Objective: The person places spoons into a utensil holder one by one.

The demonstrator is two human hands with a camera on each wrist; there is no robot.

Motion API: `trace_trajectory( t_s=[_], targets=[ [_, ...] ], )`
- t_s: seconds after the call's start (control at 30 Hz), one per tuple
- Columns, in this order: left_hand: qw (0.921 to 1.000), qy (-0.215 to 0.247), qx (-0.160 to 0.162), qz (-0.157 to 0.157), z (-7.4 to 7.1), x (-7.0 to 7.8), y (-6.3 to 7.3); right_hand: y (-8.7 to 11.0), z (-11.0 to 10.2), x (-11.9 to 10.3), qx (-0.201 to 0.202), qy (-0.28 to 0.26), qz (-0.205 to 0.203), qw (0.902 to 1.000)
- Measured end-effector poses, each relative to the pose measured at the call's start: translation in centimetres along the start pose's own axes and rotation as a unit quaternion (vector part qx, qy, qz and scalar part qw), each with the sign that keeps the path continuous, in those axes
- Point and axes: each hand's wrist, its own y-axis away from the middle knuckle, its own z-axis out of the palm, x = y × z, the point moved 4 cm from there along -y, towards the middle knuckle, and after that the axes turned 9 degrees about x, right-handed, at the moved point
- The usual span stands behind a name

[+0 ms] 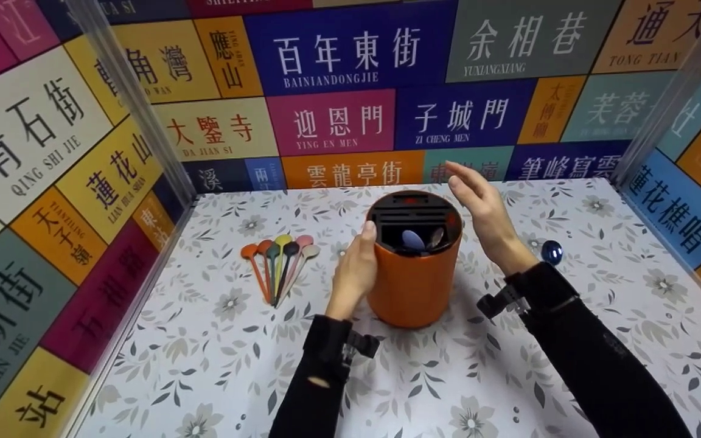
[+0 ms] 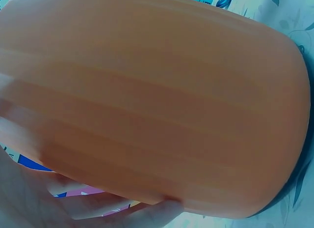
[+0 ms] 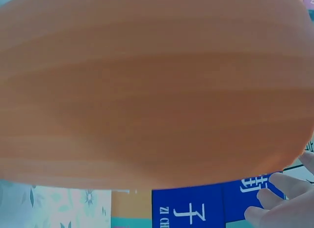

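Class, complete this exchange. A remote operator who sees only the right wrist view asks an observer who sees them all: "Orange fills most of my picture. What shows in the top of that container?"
Observer: A rounded blue-violet end, probably a spoon's, shows in the opening of the black insert.
Operator: Where is the left hand?
Observer: The left hand is at the left side of the orange container, a fingertip touching it.
Operator: Is anything lying to the left of that hand?
Observer: Yes, a fan of colourful spoons lies on the floral tabletop.
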Motion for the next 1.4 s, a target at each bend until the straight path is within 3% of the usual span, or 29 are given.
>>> trace_trajectory(
  t_s=[0.37,0.67,0.9,1.27,1.4],
  targets=[
    [1.0,-0.006,0.001,-0.003,0.1,0.1,-0.1,-0.3,-2.3,2.6,-0.011,0.048,0.023,0.9985],
    [1.0,-0.007,-0.002,-0.003,0.1,0.1,-0.1,-0.6,-5.9,5.8,0.006,0.112,0.058,0.992],
    [1.0,-0.005,0.001,0.001,0.0,0.0,-0.1,-0.2,-8.7,8.1,0.015,0.205,0.082,0.9752],
    [1.0,-0.005,0.002,-0.003,0.1,-0.1,0.0,0.2,-12.8,11.5,0.005,0.309,0.071,0.9482],
    [1.0,-0.003,0.004,-0.001,0.1,0.0,0.1,0.3,-14.2,12.9,-0.004,0.366,0.089,0.9263]
  ],
)
